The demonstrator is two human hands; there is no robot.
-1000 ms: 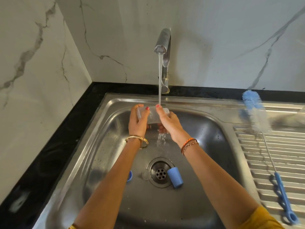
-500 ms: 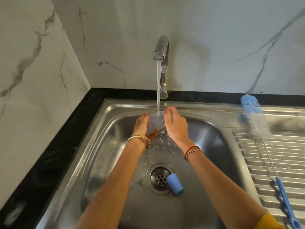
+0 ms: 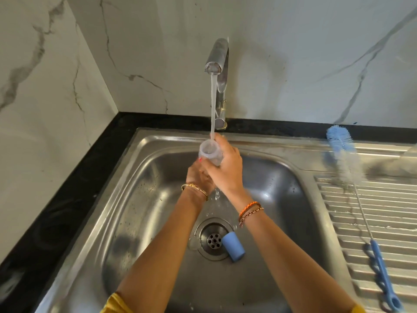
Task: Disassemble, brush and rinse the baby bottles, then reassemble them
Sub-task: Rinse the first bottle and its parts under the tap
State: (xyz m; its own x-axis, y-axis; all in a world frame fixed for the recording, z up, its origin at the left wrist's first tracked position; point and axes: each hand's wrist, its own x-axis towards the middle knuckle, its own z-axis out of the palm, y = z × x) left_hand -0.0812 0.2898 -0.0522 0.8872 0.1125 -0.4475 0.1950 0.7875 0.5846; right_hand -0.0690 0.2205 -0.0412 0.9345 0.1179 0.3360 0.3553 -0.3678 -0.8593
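Note:
A clear baby bottle body (image 3: pixel 210 152) stands mouth-up under the running tap (image 3: pixel 216 62), and the water stream falls into its opening. My right hand (image 3: pixel 226 171) grips the bottle's side, fingers wrapped round it. My left hand (image 3: pixel 196 175) holds the bottle's lower part from below and the left, mostly hidden behind the right hand. A blue bottle cap (image 3: pixel 233 246) lies on its side by the drain (image 3: pixel 214 240). The blue bottle brush (image 3: pixel 352 184) lies on the draining board at the right.
The steel sink (image 3: pixel 126 211) fills the middle, with water dripping from my hands toward the drain. A ribbed draining board (image 3: pixel 379 213) lies right of the basin. A black counter edge (image 3: pixel 74 188) and marble walls close the left and back.
The bottle went from lying sideways between both hands to upright with its mouth under the stream. My right hand moved over it, and my left hand dropped beneath.

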